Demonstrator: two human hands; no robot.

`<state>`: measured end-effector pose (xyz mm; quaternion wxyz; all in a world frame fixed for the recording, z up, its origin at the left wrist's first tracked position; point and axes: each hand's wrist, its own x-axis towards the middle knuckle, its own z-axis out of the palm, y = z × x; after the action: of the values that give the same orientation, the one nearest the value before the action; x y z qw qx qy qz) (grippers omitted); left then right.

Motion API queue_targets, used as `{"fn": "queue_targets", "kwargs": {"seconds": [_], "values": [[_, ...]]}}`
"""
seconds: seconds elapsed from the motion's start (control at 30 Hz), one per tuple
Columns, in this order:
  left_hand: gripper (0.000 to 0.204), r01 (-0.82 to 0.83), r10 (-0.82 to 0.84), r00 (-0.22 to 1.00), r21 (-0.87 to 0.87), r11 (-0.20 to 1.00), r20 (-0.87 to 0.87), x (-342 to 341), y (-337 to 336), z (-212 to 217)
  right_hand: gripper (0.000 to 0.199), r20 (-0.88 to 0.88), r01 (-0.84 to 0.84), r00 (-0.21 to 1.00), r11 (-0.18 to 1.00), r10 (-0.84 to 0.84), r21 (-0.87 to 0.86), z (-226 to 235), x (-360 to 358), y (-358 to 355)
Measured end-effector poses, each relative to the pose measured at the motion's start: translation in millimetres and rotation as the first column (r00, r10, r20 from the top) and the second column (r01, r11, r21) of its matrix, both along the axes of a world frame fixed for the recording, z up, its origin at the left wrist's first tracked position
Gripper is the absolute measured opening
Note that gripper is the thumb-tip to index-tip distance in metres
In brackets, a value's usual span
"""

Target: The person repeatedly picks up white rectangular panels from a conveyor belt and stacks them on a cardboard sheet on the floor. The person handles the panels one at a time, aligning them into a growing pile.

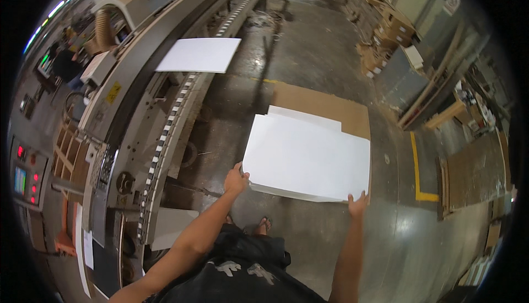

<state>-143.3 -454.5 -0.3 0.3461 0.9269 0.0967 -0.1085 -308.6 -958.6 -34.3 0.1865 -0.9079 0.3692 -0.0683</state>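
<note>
A large white panel (308, 157) lies across the top of a stack of white panels (304, 117), whose far part shows beyond it. My left hand (237, 180) is closed on the near left corner of the top panel. At the near right corner my right hand (357, 204) grips the same panel, with the thumb at its edge. Whether the panel is lifted off the stack or rests on it, I cannot tell. Brown cardboard (325, 102) sticks out beneath the stack at the far and right sides.
Along my left runs a conveyor machine (179, 102) carrying another white panel (201, 55) and one farther off. A control box (28, 173) with lit buttons stands at far left, and a person (67, 67) is behind the machine. Cardboard boxes (392, 30) and a wooden board (475, 171) stand at right.
</note>
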Motion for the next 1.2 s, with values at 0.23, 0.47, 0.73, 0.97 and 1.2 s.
{"fn": "queue_targets", "kwargs": {"seconds": [0.23,0.47,0.73,0.97,1.2], "values": [[0.063,-0.12,0.007,0.98,-0.569,0.813,-0.197,-62,98,-13,0.071,0.012,-0.067,0.998,0.993,0.067,0.1,21,-78,28],[0.063,-0.292,0.216,0.956,-0.684,0.668,-0.197,-278,218,34,0.058,0.28,-0.158,0.958,0.702,-0.061,0.694,-18,-65,100],[0.048,-0.573,0.885,0.377,-0.819,-0.01,-0.274,-399,350,73,0.048,0.199,-0.177,0.979,0.703,0.052,0.689,16,-86,350],[0.02,-0.575,0.949,0.286,-0.816,0.058,-0.134,-403,451,35,0.041,0.33,-0.323,0.942,0.447,0.065,0.834,43,-133,539],[0.036,-0.695,0.968,0.241,-0.709,0.118,-0.075,-377,434,15,0.043,0.411,-0.515,0.856,0.446,0.312,0.732,57,-181,646]]}}
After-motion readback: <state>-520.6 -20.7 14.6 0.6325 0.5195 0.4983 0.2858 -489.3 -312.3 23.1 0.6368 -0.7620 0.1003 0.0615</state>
